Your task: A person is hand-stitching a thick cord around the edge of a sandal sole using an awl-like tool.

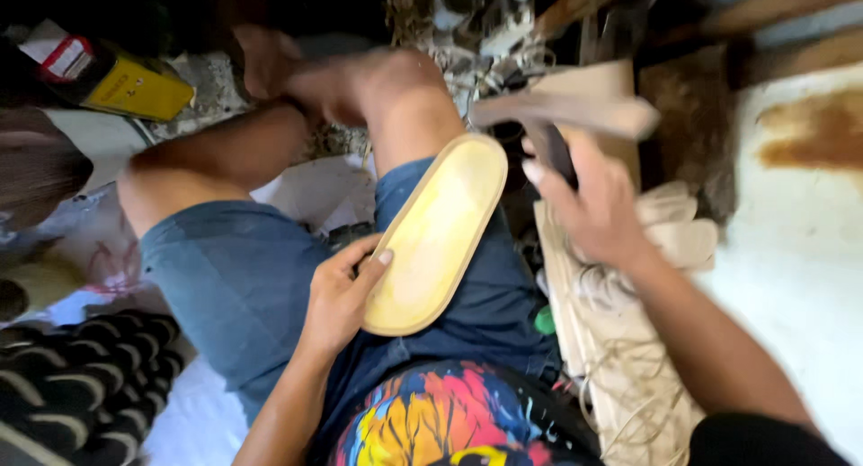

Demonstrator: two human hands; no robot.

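My left hand (342,291) grips the near end of a yellow shoe sole (439,232) that rests lengthwise on my right thigh, over blue denim shorts (243,286). My right hand (598,205) reaches out to the right over a pile of beige sole pieces (629,340) and holds a dark tool handle (559,153), blurred by motion. A beige strap piece (575,106) lies just beyond that hand.
A yellow box (135,88) sits at the far left. A black-and-white striped cloth (81,385) lies at the near left. Tangled pale cord (629,403) covers the beige pile. A white surface with rust stains (800,187) spreads to the right. Dark clutter (485,26) stands beyond my knees.
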